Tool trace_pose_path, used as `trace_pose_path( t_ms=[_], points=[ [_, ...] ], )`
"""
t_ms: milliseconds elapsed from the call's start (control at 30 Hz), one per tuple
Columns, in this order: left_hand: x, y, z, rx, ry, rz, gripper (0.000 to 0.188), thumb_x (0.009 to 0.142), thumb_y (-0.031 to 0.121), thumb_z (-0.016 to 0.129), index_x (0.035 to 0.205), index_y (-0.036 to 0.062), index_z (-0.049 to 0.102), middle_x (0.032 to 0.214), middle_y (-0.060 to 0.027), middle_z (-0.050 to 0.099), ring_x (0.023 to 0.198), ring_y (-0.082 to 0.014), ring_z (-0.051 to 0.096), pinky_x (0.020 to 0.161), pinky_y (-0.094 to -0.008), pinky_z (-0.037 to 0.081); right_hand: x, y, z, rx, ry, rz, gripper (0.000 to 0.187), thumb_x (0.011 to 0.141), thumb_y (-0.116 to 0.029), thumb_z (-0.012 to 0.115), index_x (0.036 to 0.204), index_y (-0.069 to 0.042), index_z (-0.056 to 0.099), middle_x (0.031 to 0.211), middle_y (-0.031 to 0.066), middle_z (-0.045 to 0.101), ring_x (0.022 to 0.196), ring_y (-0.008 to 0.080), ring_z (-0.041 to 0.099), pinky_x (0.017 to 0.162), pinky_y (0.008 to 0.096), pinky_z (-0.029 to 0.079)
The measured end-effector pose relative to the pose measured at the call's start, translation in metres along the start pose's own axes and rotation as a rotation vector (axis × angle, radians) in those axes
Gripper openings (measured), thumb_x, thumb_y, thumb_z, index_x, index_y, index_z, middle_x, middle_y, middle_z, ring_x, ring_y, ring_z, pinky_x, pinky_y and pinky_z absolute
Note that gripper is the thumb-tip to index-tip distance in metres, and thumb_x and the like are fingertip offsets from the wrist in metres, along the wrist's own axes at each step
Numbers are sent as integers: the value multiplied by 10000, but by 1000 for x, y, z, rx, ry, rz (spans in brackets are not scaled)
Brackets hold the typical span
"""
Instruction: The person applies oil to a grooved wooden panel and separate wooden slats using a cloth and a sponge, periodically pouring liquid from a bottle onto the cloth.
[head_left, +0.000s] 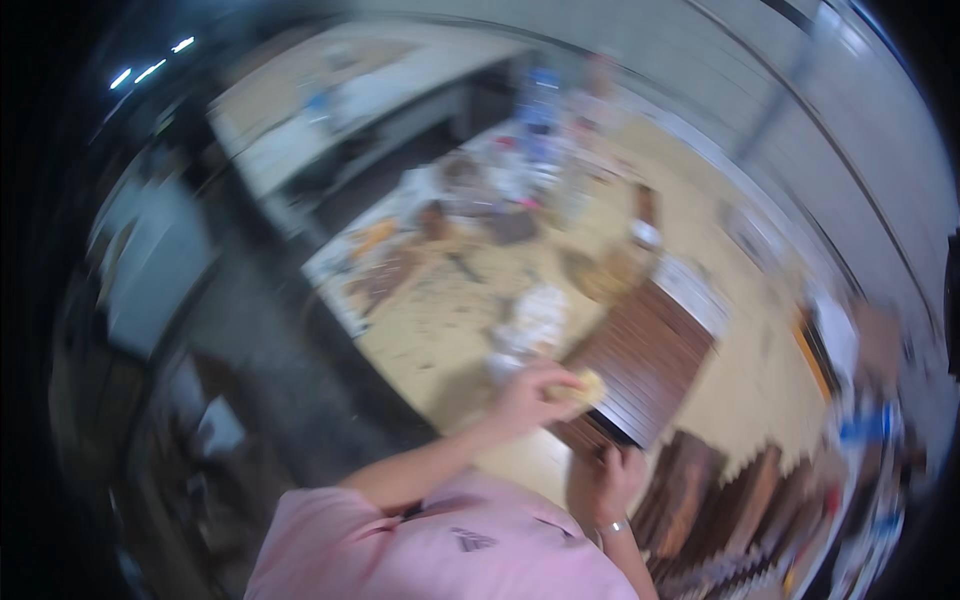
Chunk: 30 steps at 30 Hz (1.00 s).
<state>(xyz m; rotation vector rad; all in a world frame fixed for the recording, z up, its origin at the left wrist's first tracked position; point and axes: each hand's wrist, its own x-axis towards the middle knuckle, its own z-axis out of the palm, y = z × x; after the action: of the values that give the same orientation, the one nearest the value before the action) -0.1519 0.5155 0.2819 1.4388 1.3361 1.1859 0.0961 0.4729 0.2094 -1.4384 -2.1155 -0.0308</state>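
My left hand is closed around a pale yellow, sponge-like pad. It hovers by the left edge of a brown wooden panel with parallel grooves or strips. At the panel's near end lies a small brown wooden piece, beside a dark strip. My right hand, with a band at the wrist, has its fingers bent in at that end and appears to grip the wooden piece; blur hides the exact contact. Just beyond my left hand sits a crumpled white cloth or wad.
Dark brown wooden pieces with notched edges stand in a row at the right. An amber-coloured container is beyond the panel. Bottles and clutter fill the worktable's far side. Another table stands behind, a wall at right.
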Motion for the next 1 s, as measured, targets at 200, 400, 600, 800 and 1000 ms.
trace_pose_path(
  t_ms=[200, 400, 600, 800, 1000],
  points=[
    [-29, -8, 2, -182, 176, 10, 280, 757, 140, 818, 1022, 81, 749, 1030, -62, 610, 934, -207, 607, 838, -334, 492, 26, -8, -9, -99, -143, -85, 167, 742, -134, 680, 885, -64, 628, 858, 153, 508, 848, 344, 558, 748, 483, 444],
    [-58, -4, -13, -158, 323, -12, 228, 753, 92, 781, 974, 77, 727, 1009, -77, 596, 964, -240, 622, 811, -338, 516, 41, -40, -46, -94, -568, -29, 448, 883, -196, 729, 1225, 59, 594, 1123, 317, 652, 972, 470, 657, 806, 496, 543],
    [-86, -11, -21, -188, 522, 7, 201, 766, 49, 745, 966, 58, 720, 1006, -97, 592, 959, -248, 617, 808, -340, 527, 29, -26, -4, 407, -812, 292, 421, 875, -4, 570, 1293, 46, 551, 1142, 187, 648, 950, 334, 622, 921, 388, 487],
    [-110, -4, -11, -213, 589, -41, 185, 743, 14, 726, 922, 60, 730, 1020, -114, 583, 937, -244, 639, 760, -312, 576, 29, 4, 34, 842, -888, 530, 124, 877, -121, 528, 950, -76, 618, 723, 14, 559, 558, 123, 436, 459, 282, 352],
    [-126, 6, 11, -255, 605, -22, 122, 695, 98, 747, 813, 80, 729, 902, -99, 591, 925, -274, 604, 799, -371, 482, 25, -29, 15, 975, -1033, 471, 331, 936, -334, 669, 1139, -81, 606, 898, 82, 636, 760, 183, 617, 623, 344, 516]
  ],
)
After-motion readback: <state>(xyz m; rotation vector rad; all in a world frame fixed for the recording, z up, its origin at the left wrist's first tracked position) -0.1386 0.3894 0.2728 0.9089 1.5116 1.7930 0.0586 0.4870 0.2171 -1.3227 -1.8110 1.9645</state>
